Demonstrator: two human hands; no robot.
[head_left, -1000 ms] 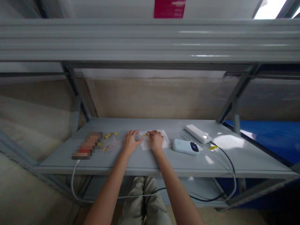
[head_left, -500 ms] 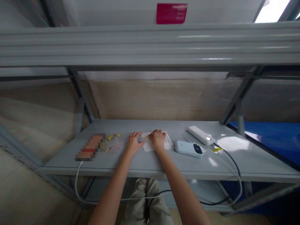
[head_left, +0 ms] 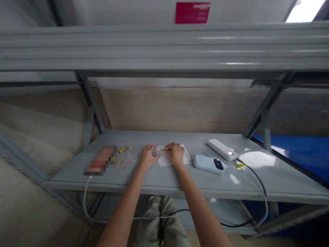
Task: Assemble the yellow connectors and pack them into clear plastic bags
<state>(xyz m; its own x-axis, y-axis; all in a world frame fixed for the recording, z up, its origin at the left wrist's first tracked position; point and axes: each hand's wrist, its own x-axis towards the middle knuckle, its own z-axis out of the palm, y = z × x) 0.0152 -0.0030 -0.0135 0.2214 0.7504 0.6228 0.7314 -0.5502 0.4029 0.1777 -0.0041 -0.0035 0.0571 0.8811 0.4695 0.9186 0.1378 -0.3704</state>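
My left hand [head_left: 149, 157] curls its thumb and fingers around a small clear plastic piece [head_left: 155, 151] at the middle of the shelf. Just right of it, my right hand [head_left: 176, 154] rests over a white sheet [head_left: 187, 157] with thumb and forefinger bent close together. At those fingertips shows a tiny yellow piece [head_left: 162, 150]; what exactly the fingers pinch is too small to make out. To the left of my left hand lie several thin clear-pink sticks [head_left: 126, 160] and some yellow bits [head_left: 122, 149].
A pixelated flat device [head_left: 101, 160] with a white cable [head_left: 85, 195] lies at left. On the right are a light-blue power bank [head_left: 207, 164] and a white power bank [head_left: 221, 149] with a dark cable [head_left: 254, 176]. A thick grey beam [head_left: 164, 48] crosses above the shelf.
The view has shifted slightly. My right hand's thumb and forefinger have come a little apart from the yellow piece, with a dark gap between them. My left hand keeps its grasp.
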